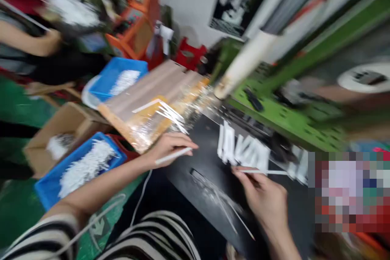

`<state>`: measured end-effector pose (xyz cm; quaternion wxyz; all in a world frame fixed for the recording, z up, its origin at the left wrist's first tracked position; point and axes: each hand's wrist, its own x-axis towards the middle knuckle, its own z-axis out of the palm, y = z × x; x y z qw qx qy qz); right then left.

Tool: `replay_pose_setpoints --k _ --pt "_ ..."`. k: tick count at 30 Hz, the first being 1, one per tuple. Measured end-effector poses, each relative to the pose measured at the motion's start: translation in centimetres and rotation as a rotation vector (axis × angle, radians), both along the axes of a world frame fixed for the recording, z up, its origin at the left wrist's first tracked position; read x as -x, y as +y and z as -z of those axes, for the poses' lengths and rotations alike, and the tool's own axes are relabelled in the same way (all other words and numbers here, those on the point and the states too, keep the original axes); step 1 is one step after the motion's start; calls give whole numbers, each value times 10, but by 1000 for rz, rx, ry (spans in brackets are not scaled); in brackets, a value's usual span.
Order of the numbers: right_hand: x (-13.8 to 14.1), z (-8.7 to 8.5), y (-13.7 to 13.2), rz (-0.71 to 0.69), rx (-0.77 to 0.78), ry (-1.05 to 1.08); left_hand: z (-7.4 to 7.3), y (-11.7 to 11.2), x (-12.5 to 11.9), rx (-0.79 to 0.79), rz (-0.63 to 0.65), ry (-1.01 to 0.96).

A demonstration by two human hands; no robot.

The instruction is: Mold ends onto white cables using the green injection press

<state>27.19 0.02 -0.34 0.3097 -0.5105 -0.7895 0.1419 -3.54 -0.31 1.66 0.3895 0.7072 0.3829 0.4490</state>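
Note:
My left hand pinches a thin white strip over the left edge of the black work surface. Between the thumb and fingers of my right hand is a second thin white strip, pointing right. Just beyond my right hand, white strips lie in bundles along the machine's edge. A long thin two-pronged object rests on the black surface between my hands; blur hides its kind. More loose white strips lie on the wooden board to the left.
A plastic-wrapped wooden board adjoins the black surface. Blue bins hold white pieces, one near my left forearm. A cardboard box stands beside it. The green machine rises on the right. A co-worker's arm shows at upper left.

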Motion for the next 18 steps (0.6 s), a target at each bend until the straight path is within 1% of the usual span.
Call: replay_pose_setpoints --k 1,3,5,7,10,12,15,18 --pt "-6 -3 -19 29 55 65 6 -5 -4 -82 -10 46" --pt "-13 -5 -48 75 130 185 19 -12 -13 -212 -32 117" --pt "-17 -1 -65 111 140 258 30 -17 -26 -296 -26 166" --pt "-18 3 -77 129 120 286 36 -24 -42 -335 16 196" --pt "-16 7 -89 119 87 274 37 -31 -62 -364 93 248" --pt "-14 9 -92 99 54 248 35 -31 -69 -409 114 301" --pt "-10 12 -94 61 1 175 32 -29 -71 -492 130 393" --pt "-7 15 -94 44 -25 102 30 -26 -68 -523 156 444"
